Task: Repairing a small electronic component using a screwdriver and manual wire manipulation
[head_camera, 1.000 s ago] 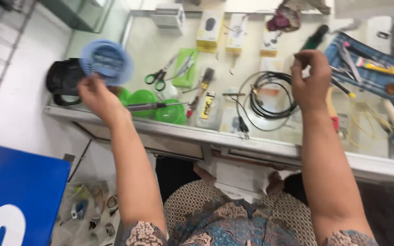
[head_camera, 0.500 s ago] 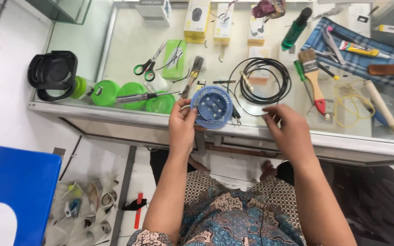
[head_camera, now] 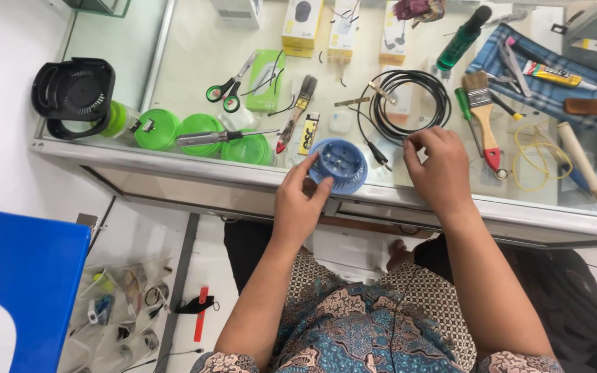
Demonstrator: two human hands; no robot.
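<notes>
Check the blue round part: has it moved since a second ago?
Yes. The blue round part was held up at the counter's left end above the black fan; now the left hand holds it at the front edge, beside the cable coil.

Yellow-and-white boxes [head_camera: 302, 24] and white blister cards [head_camera: 393, 31] line the counter's far edge; green packet [head_camera: 265, 77] beside scissors; blue sign [head_camera: 19, 290] lower left.

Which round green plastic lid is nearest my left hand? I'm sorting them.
The rightmost round green plastic lid, under the screwdriver tip, beside the left hand; the other two lie farther left.
</notes>
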